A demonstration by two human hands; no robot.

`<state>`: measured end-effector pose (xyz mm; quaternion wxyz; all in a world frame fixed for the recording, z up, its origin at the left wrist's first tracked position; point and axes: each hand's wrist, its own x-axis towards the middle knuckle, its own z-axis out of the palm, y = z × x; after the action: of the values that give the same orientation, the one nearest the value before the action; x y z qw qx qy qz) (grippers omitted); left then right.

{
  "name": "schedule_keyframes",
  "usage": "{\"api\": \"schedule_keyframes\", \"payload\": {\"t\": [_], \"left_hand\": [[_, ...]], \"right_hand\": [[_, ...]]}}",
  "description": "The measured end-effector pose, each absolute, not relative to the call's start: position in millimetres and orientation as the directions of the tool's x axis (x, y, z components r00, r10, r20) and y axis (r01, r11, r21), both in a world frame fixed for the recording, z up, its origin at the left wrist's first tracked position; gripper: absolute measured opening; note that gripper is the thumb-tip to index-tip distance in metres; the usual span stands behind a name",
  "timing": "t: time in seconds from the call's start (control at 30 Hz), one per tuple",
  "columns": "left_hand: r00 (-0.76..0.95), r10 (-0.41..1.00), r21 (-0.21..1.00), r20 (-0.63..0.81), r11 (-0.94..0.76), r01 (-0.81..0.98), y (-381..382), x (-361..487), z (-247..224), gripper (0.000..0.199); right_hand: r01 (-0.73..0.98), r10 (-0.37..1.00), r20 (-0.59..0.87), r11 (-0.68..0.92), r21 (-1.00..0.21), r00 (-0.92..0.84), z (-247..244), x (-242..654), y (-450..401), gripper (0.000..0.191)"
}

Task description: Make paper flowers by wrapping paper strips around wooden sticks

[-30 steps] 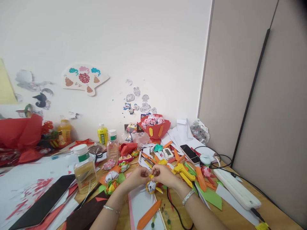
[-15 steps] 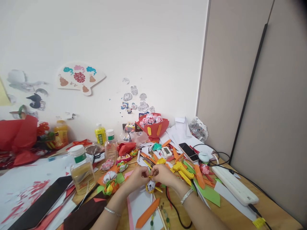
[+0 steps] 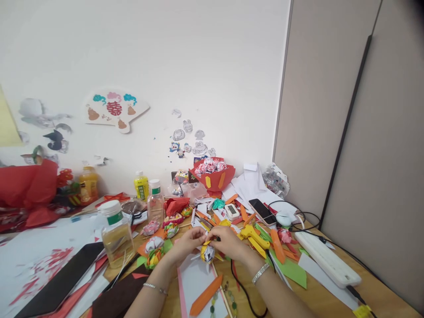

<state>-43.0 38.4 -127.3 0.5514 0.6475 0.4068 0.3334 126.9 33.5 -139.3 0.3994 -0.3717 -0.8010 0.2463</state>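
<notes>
The wooden table is very full, so I think an arm could bump things. The big see-through plastic jar with a white lid stands near the left arm; a wide elbow might knock it over. The bright yellow plastic glue gun lies near the right arm. If its tip is hot, it could burn skin, but I can't tell if it is hot. The thin black bendy cord curls by that arm and could get caught on it.

The round white and yellow folded paper ball is under the fingertips, over the white paper sheet with a pink edge. The left hand and right hand are close together, both pinching the ball's yellow paper top. Pinching too hard could squash or rip it.

On the wall, the white fan-shaped card has a big red double happiness sign. The jar's green label is too small to read. The orange drink bottle and yellow drink bottle have labels, but I can't read the brands.
</notes>
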Motion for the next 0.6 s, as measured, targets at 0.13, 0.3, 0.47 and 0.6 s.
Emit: {"api": "schedule_keyframes", "payload": {"t": [0.13, 0.3, 0.47, 0.6], "left_hand": [[0.413, 0.910, 0.985, 0.023, -0.092, 0.148, 39.3, -40.7, -127.6, 0.043], [0.379, 0.922, 0.976, 0.083, -0.152, 0.157, 43.8, -40.5, -131.7, 0.043], [0.294, 0.931, 0.939, 0.215, -0.280, 0.199, 46.3, -39.1, -129.0, 0.038], [0.240, 0.925, 0.905, 0.295, -0.351, 0.241, 44.5, -36.3, -124.2, 0.033]], "right_hand": [[0.391, 0.697, 0.560, 0.716, -0.579, -0.447, -135.7, 129.0, 33.6, 0.022], [0.375, 0.591, 0.597, 0.806, -0.457, -0.543, -133.4, 130.0, 31.9, 0.028], [0.488, 0.672, 0.543, 0.740, -0.464, -0.503, -134.9, 128.0, 29.8, 0.040], [0.498, 0.645, 0.562, 0.761, -0.415, -0.518, -135.6, 126.8, 29.8, 0.040]]}}
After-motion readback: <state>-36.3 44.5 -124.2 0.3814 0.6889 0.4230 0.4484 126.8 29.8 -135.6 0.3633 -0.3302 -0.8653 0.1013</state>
